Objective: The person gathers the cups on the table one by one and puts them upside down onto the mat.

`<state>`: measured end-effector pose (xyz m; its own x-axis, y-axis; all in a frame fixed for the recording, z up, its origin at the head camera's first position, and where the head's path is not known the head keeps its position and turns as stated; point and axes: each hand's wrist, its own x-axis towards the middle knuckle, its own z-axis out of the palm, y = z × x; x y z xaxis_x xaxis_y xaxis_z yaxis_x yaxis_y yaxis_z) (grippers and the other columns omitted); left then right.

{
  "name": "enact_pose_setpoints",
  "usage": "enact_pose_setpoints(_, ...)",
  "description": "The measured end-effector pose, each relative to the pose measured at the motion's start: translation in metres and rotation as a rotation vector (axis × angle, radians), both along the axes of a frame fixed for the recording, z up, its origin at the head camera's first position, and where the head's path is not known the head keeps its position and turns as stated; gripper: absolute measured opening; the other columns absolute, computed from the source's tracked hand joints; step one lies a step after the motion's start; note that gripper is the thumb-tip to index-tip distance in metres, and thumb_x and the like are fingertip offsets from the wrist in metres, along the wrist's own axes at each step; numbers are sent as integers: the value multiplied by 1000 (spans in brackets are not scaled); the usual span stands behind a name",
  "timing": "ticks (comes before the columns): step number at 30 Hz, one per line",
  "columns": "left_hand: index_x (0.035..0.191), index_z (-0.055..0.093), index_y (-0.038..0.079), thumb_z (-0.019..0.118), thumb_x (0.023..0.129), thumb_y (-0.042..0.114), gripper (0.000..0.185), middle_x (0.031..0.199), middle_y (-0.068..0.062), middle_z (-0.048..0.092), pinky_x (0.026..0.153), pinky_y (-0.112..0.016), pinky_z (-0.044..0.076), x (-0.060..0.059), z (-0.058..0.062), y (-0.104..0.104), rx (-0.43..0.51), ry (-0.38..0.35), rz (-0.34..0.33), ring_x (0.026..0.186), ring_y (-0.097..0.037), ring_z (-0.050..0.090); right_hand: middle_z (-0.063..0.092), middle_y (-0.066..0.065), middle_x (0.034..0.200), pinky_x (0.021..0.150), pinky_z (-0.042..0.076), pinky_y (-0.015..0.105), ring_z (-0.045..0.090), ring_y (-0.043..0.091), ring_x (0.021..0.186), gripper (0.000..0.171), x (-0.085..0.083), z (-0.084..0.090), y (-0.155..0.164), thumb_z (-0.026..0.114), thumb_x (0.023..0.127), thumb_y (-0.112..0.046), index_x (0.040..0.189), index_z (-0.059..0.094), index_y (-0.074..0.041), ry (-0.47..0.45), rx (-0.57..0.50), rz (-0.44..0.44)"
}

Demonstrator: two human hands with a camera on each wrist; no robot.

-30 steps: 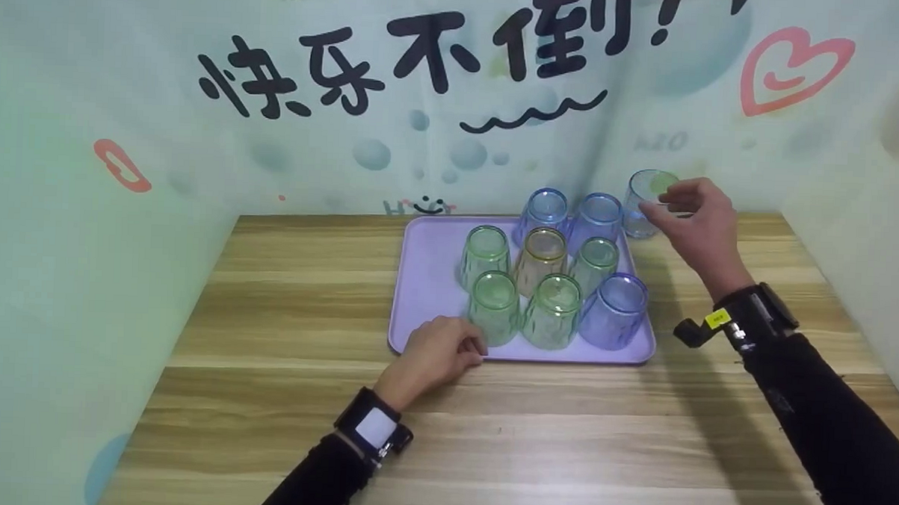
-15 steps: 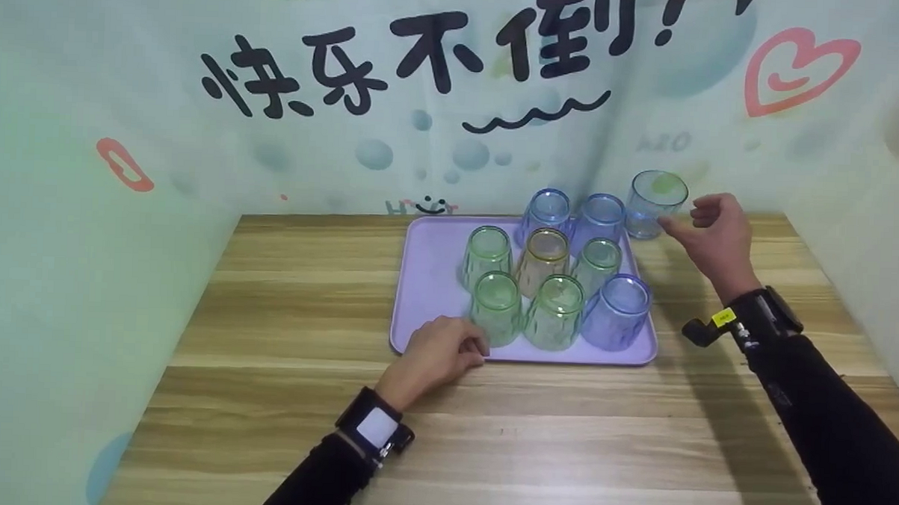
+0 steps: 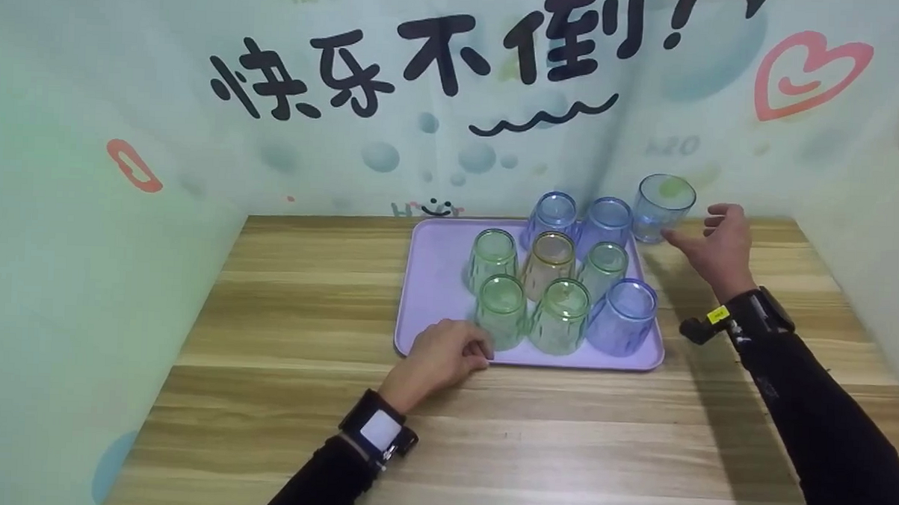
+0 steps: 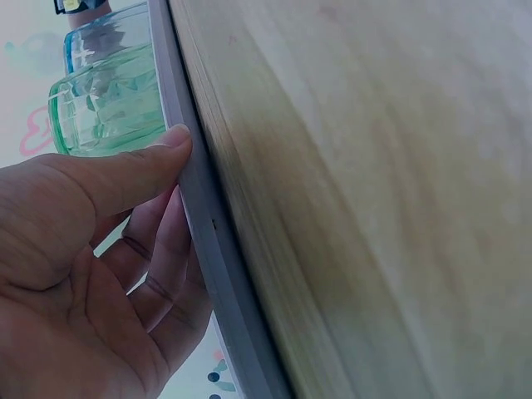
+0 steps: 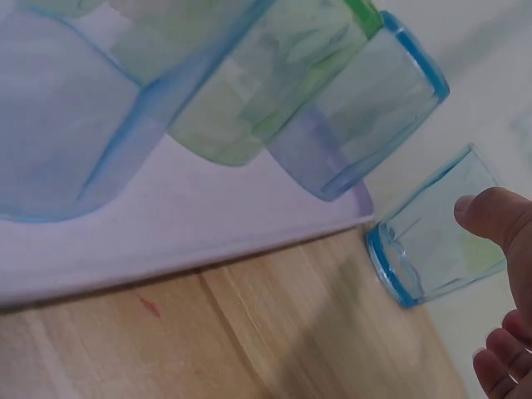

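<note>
My left hand (image 3: 442, 357) holds the front rim of the lilac tray (image 3: 437, 282), its thumb (image 4: 158, 162) against the rim's outer side and the other fingers curled behind it. On the tray several tumblers stand upside down: green ones, such as the front tumbler (image 3: 501, 314), an amber tumbler (image 3: 550, 267) and blue ones like the front-right tumbler (image 3: 621, 318). A clear bluish tumbler (image 3: 654, 215) stands upright on the table beyond the tray's back right corner. Just right of it is my right hand (image 3: 719, 247), thumb and fingers spread apart. Whether the thumb touches the glass, I cannot tell.
The wood-grain table (image 3: 313, 292) carries the tray. A printed backdrop (image 3: 318, 151) rises right behind the table's back edge, close to the upright tumbler. Side panels, one on the left (image 3: 60, 269), flank the table.
My right hand has let go of the bluish tumbler and moved back to the right and slightly down, its fingers off the rim. The left hand stays on the tray's rim.
</note>
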<state>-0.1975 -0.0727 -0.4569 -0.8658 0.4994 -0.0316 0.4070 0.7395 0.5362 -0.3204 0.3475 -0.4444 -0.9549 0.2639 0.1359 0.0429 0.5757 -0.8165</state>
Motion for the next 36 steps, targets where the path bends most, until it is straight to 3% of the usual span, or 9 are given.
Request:
enact_pose_setpoints(10, 94, 77, 19, 80, 88, 17, 7, 88, 10, 71, 81, -34, 50, 1, 0, 0, -3, -2, 1, 84, -10, 65, 27, 35, 152, 105, 38, 57, 31, 48, 138, 106, -9, -9, 7, 84, 85, -37, 154, 15, 6, -59, -37, 48)
enact_pose_setpoints(18, 92, 77, 19, 81, 87, 18, 6, 86, 11, 70, 77, -32, 50, 0, -3, -1, 12, 12, -1, 82, -8, 64, 25, 37, 153, 110, 32, 59, 31, 51, 138, 111, -18, -15, 5, 84, 85, -36, 156, 8, 6, -99, 12, 44)
enact_pose_setpoints(29, 92, 77, 20, 81, 87, 19, 6, 88, 11, 70, 79, -32, 50, 0, -3, -1, 19, 10, 2, 83, -9, 64, 30, 38, 150, 110, 29, 61, 33, 53, 136, 109, -23, -18, -4, 85, 85, -29, 154, 10, 7, -99, 27, 60)
enact_pose_setpoints(36, 94, 77, 20, 81, 88, 19, 7, 89, 12, 69, 80, -32, 49, -1, -3, -1, 17, 1, 1, 85, -8, 64, 37, 38, 146, 109, 32, 61, 38, 51, 134, 99, -25, -21, -12, 85, 85, -26, 150, 19, 8, -55, 15, 98)
